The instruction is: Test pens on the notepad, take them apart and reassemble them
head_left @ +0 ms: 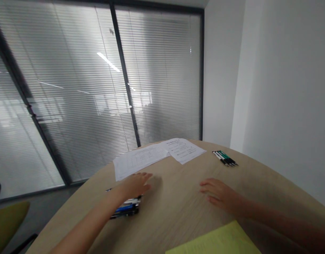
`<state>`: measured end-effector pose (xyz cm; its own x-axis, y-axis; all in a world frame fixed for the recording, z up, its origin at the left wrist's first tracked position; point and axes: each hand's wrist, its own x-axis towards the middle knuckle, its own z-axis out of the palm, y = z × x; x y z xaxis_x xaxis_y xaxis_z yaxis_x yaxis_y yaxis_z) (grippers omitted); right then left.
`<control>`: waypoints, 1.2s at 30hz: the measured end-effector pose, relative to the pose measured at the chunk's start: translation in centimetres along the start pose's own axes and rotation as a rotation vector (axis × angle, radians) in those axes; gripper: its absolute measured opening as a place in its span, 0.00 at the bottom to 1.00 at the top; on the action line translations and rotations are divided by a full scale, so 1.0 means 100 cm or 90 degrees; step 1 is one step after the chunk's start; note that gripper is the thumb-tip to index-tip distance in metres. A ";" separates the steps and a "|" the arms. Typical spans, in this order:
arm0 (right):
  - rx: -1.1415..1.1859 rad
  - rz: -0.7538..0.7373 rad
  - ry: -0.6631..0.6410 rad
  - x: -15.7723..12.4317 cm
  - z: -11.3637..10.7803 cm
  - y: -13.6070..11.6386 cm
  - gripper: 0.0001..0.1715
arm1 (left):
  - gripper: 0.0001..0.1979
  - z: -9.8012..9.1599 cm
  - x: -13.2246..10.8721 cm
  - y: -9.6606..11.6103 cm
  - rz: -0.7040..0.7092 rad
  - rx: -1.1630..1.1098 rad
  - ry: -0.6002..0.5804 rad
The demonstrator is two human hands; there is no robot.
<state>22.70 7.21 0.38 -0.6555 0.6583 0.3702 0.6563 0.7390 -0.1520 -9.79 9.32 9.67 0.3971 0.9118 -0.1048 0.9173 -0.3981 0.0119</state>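
My left hand (136,184) is over the left part of the round wooden table, fingers apart and holding nothing. Partly hidden under its wrist and forearm lies a bunch of pens (128,207), blue, white and black. One more pen tip (108,190) pokes out left of the forearm. On the right side my right hand (217,193) hovers over or rests on the tabletop, its fingers stretched toward the left with nothing in them. Beyond it, a row of green, white and black pens (225,158) lies side by side. Yellow paper (215,241) is at the near edge.
Printed white sheets (141,158) lie at the far side of the table (178,197), one sheet (185,150) overlapping at the right. Behind stands a glass partition with blinds (162,77), and a white wall (284,88) is at right. A yellow-green chair (9,225) shows lower left.
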 end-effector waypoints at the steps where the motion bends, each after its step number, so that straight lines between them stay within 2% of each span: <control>1: 0.004 0.019 0.011 0.006 0.002 0.009 0.17 | 0.22 -0.001 0.002 -0.013 -0.029 -0.005 -0.009; 5: 0.008 0.087 0.062 0.028 0.010 0.040 0.15 | 0.22 0.004 0.007 -0.053 -0.118 -0.013 -0.029; 9: 0.012 0.144 0.086 0.041 0.019 0.061 0.14 | 0.18 0.010 0.010 -0.069 -0.153 -0.020 -0.018; 14: 0.006 0.146 0.097 0.040 0.025 0.069 0.14 | 0.07 0.015 0.016 -0.071 -0.131 -0.042 0.014; 20: -0.034 0.140 0.081 0.039 0.024 0.064 0.13 | 0.03 0.012 0.018 -0.070 -0.080 -0.126 0.083; 29: -0.058 0.143 0.074 0.040 0.024 0.063 0.13 | 0.11 -0.007 0.012 -0.061 0.015 -0.351 0.224; 31: -0.061 0.145 0.072 0.040 0.022 0.061 0.13 | 0.10 -0.007 0.013 -0.056 0.042 -0.492 0.245; 34: -0.061 0.152 0.069 0.040 0.020 0.058 0.14 | 0.04 -0.006 0.015 -0.044 0.073 -0.857 0.237; 36: -0.063 0.156 0.064 0.040 0.020 0.059 0.14 | 0.01 -0.006 0.016 -0.033 0.082 -1.049 0.226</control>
<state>23.17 14.46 -0.87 -0.4363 0.7941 0.4232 0.8271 0.5391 -0.1588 -12.16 12.14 10.06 0.2433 0.9513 0.1891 -0.1557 -0.1542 0.9757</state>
